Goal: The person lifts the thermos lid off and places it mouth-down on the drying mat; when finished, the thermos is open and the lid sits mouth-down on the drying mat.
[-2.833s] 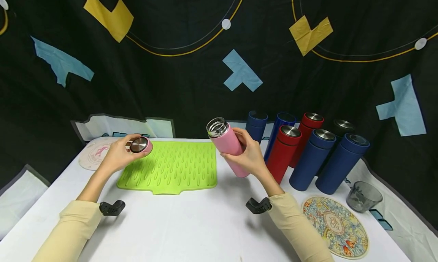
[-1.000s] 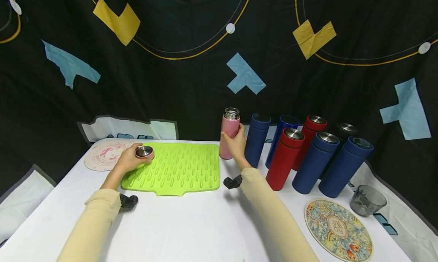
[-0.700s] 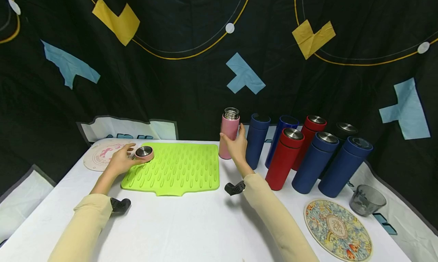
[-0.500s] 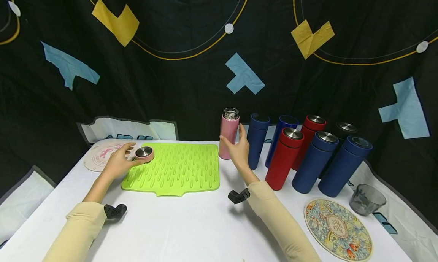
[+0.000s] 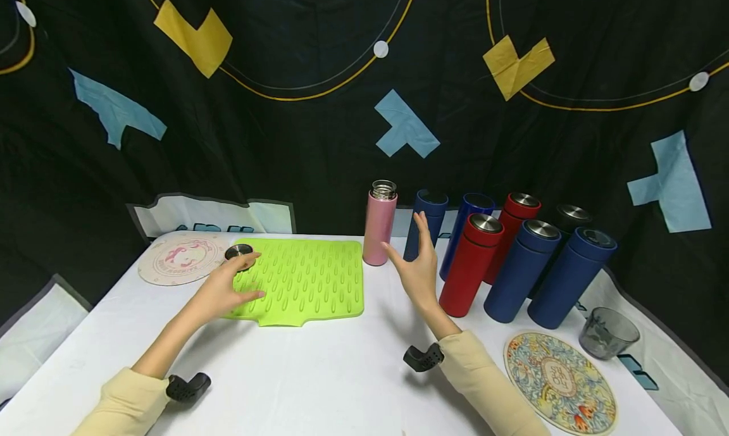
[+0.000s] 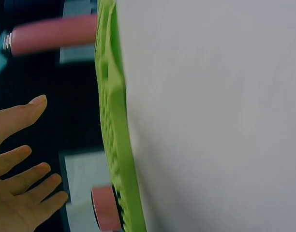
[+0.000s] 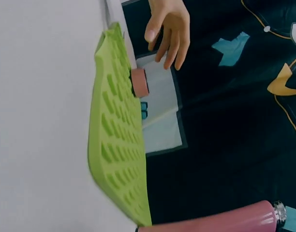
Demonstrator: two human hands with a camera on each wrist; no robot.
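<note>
My left hand (image 5: pixel 219 293) is open above the left front of a green ridged mat (image 5: pixel 307 278), thumb and fingers spread with nothing between them. Just behind its fingers, a pink lid with a steel top (image 5: pixel 238 251) rests on the mat's back left corner, partly covered by the hand in the head view. A pink thermos bottle (image 5: pixel 378 230) stands upright without a lid to the right of the mat, its steel neck showing. My right hand (image 5: pixel 418 274) is raised, open and holding nothing, to the right front of the bottle. A blue thermos (image 5: pixel 429 205) is partly hidden behind it.
Several capped thermoses, among them a red one (image 5: pixel 473 265) and a blue one (image 5: pixel 572 278), stand close together at the right. In front of them are a patterned round mat (image 5: pixel 560 382) and a glass cup (image 5: pixel 608 333). A pale round mat (image 5: pixel 182 259) lies back left.
The right hand set the pink bottle upright, let go and drew back toward the right front. The left hand put the lid on the green mat, released it and moved forward toward me.
</note>
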